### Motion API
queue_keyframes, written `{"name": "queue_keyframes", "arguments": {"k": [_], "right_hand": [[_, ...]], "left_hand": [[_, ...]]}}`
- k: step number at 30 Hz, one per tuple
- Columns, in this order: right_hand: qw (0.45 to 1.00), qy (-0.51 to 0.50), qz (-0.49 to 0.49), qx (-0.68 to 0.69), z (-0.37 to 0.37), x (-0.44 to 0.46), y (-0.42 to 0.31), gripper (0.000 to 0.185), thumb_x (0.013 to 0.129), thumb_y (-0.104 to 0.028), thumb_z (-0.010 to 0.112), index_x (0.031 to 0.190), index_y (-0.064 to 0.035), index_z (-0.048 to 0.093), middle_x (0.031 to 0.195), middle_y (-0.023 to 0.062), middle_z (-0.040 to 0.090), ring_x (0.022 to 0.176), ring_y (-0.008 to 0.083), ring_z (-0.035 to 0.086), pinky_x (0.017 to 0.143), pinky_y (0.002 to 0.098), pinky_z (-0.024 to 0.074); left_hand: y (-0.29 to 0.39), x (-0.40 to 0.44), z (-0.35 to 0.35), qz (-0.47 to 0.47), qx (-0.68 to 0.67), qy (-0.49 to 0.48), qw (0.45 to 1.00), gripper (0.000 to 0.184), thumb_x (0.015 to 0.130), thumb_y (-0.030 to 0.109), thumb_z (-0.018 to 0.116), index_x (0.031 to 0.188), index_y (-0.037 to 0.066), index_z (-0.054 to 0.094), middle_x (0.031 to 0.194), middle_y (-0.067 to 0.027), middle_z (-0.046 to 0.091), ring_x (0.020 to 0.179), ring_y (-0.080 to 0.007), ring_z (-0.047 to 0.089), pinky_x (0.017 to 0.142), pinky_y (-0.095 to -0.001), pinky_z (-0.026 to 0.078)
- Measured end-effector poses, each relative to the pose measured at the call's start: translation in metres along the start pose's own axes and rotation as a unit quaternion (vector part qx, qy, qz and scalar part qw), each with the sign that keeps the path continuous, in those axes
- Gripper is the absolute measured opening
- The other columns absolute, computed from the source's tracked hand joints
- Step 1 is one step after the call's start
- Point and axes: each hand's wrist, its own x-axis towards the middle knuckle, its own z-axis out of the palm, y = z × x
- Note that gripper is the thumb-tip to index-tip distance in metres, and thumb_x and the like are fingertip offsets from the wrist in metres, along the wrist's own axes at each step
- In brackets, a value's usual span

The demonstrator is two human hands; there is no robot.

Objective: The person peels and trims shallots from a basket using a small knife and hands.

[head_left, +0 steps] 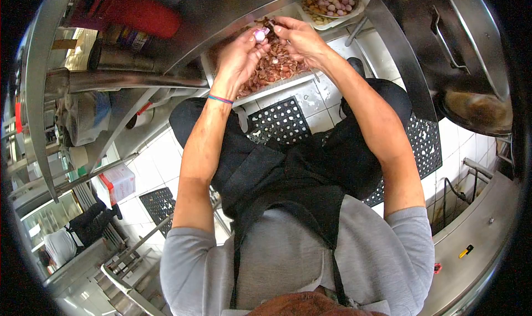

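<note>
My left hand (242, 57) holds a peeled, pale purple shallot (259, 35) between thumb and fingers, over a white tub (271, 87). Close beside it, my right hand (300, 40) has its thumb and fingers pinched together. Dark, skin-like scraps show at its fingertips, but I cannot tell exactly what it grips. Beneath both hands, the tub holds a heap of brown unpeeled shallots and loose skins (277, 69). At the upper right, peeled shallots (336, 5), pink and cream, lie in a bowl set in a white container (354, 12).
A steel counter edge (233, 22) overhangs the tub. Black perforated mats (280, 122) lie on the white tiled floor. Steel shelving stands left, with a white and red box (116, 183) nearby. Another person (69, 235) is at the lower left. A round pan (476, 112) sits right.
</note>
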Motion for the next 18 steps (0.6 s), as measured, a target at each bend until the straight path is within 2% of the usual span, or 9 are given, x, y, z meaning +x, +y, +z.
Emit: {"name": "queue_keyframes", "arguments": {"k": [1, 4, 6, 11, 15, 18], "right_hand": [[0.999, -0.043, 0.033, 0.000, -0.001, -0.001, -0.001, 0.064, 0.093, -0.018, 0.059, 0.147, -0.0085, 0.026, 0.074, 0.0007, 0.047, 0.040, 0.0041, 0.031, 0.033, 0.0210, 0.0208], [0.994, -0.086, 0.055, -0.031, 0.002, -0.001, 0.005, 0.057, 0.094, -0.019, 0.057, 0.144, -0.0071, 0.032, 0.079, 0.0016, 0.047, 0.045, 0.0032, 0.033, 0.035, 0.0189, 0.0199], [0.997, -0.066, 0.040, -0.022, 0.006, -0.001, 0.011, 0.050, 0.094, -0.020, 0.058, 0.140, -0.0084, 0.039, 0.077, -0.0001, 0.048, 0.044, 0.0024, 0.032, 0.034, 0.0187, 0.0189], [0.999, -0.029, 0.015, -0.019, 0.005, 0.000, 0.015, 0.034, 0.094, -0.019, 0.058, 0.127, -0.0091, 0.057, 0.074, -0.0017, 0.053, 0.042, 0.0016, 0.032, 0.034, 0.0190, 0.0198], [1.000, -0.017, 0.010, -0.016, 0.007, 0.002, 0.017, 0.028, 0.094, -0.019, 0.058, 0.121, -0.0091, 0.062, 0.071, -0.0023, 0.054, 0.040, 0.0018, 0.032, 0.033, 0.0200, 0.0195], [1.000, -0.010, 0.014, -0.013, 0.010, 0.002, 0.015, 0.026, 0.094, -0.018, 0.059, 0.118, -0.0084, 0.064, 0.066, -0.0037, 0.051, 0.038, 0.0024, 0.030, 0.031, 0.0216, 0.0181]], "left_hand": [[0.000, 0.002, -0.003, 0.003, -0.002, -0.005, 1.000, 0.030, 0.099, 0.007, 0.040, 0.126, -0.004, 0.049, 0.122, -0.0144, 0.056, 0.106, -0.0236, 0.056, 0.094, -0.0376, 0.048], [0.001, 0.004, -0.005, 0.007, -0.009, -0.020, 1.000, 0.031, 0.100, 0.008, 0.038, 0.126, -0.004, 0.048, 0.123, -0.0142, 0.055, 0.107, -0.0241, 0.055, 0.095, -0.0387, 0.048], [0.001, 0.003, -0.003, 0.002, -0.014, -0.028, 1.000, 0.031, 0.100, 0.008, 0.037, 0.126, -0.004, 0.046, 0.123, -0.0143, 0.054, 0.107, -0.0242, 0.055, 0.094, -0.0390, 0.048], [-0.001, 0.001, -0.002, -0.012, -0.045, -0.008, 0.999, 0.023, 0.099, 0.009, 0.041, 0.116, -0.003, 0.052, 0.115, -0.0134, 0.057, 0.104, -0.0234, 0.056, 0.092, -0.0382, 0.050], [-0.004, 0.006, -0.009, -0.013, -0.060, -0.015, 0.998, 0.018, 0.098, 0.013, 0.050, 0.106, -0.001, 0.057, 0.105, -0.0102, 0.060, 0.099, -0.0210, 0.057, 0.088, -0.0365, 0.051], [-0.005, 0.006, -0.007, 0.001, -0.036, -0.017, 0.999, 0.019, 0.096, 0.016, 0.054, 0.105, 0.000, 0.059, 0.101, -0.0082, 0.062, 0.095, -0.0190, 0.058, 0.086, -0.0348, 0.051]]}}
